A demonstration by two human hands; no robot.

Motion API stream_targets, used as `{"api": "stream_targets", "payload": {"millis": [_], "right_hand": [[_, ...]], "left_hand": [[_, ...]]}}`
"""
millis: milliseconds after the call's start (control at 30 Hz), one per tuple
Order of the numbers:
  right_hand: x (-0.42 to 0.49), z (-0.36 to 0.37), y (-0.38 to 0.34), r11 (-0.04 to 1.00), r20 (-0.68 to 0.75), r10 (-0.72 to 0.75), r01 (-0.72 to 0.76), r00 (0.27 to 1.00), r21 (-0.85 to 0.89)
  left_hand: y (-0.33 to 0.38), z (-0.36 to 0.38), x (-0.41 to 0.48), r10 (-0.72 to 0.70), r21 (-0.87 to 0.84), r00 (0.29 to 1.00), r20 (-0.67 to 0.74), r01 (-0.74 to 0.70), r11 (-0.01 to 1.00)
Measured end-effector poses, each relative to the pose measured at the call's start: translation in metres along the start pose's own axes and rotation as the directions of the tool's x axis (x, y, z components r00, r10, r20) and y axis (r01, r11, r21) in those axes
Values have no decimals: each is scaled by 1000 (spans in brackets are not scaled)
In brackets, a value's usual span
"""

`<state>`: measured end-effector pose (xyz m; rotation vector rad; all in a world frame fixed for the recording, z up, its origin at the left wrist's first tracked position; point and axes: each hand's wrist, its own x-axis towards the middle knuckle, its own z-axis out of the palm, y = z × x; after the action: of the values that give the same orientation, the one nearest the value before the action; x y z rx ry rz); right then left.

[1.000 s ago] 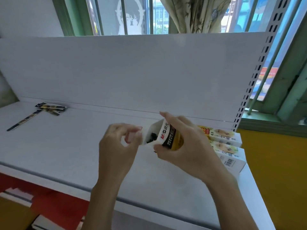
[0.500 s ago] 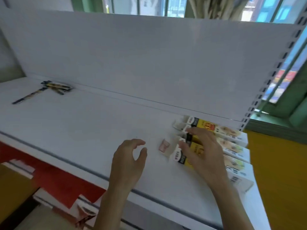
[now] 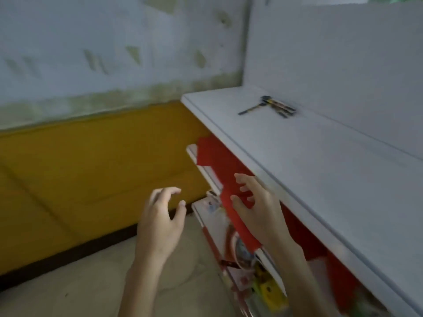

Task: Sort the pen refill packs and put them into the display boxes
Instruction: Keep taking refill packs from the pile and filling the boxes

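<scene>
— Pen refill packs [image 3: 278, 106]: a small bunch is seen lying at the far end of the white shelf [image 3: 332, 170], close against the back panel [image 3: 343, 65], with one thin refill [image 3: 249, 110] jutting out toward the edge.
— And nothing is held. The left hand [image 3: 160, 223] is carried empty over the floor [image 3: 80, 289], fingers loosely curled and spread. The right hand [image 3: 257, 209] is likewise empty, fingers fanned, set in front of the red panel [image 3: 212, 156] under the shelf.
— Display boxes?
— None can be made out from here. Colourful packages [image 3: 242, 250] are glimpsed on the lower level below the right hand, but everything there is blurred, so what they are cannot be told.
— So the step in hand is judged to be a fetch: more stock is being sought, either low down or from that bunch on the shelf, well apart from both hands.
— Agreed, though which of the two cannot be settled. If the bunch is meant, a long reach forward and up is called for, then a pinch across the thin packs so that they are lifted together. If the lower level is meant, a downward reach past the shelf edge is needed.
— Sorting is reckoned far from finished, with those packs lying loose and unboxed.
</scene>
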<state>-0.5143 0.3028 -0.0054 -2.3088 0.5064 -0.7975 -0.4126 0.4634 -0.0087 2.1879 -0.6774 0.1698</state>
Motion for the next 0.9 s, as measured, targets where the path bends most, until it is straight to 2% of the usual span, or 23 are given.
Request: {"api": "stream_targets", "payload": {"millis": [100,200,467,800,900], "right_hand": [[37,54,-17,998,42,-57,56,997,25],[66,95,-26,997,64,-51,47,997,60],[131,155,-13,998,100,25,-31,995,53],[286,180,21,994,-29,94,-93,995,57],[333,166,26,994,-113,96,-89,989,66]], "left_hand": [[-36,-24,26,-6,24,999,-37,7,1000],[-60,-37,53,6,51,999,-43,-4,999],[-102,-22,126,20,36,997,78,-23,999],[-106,45,297,153,-13,976,153,-153,988],[-91,56,349,172,-43,978,117,-168,985]]}}
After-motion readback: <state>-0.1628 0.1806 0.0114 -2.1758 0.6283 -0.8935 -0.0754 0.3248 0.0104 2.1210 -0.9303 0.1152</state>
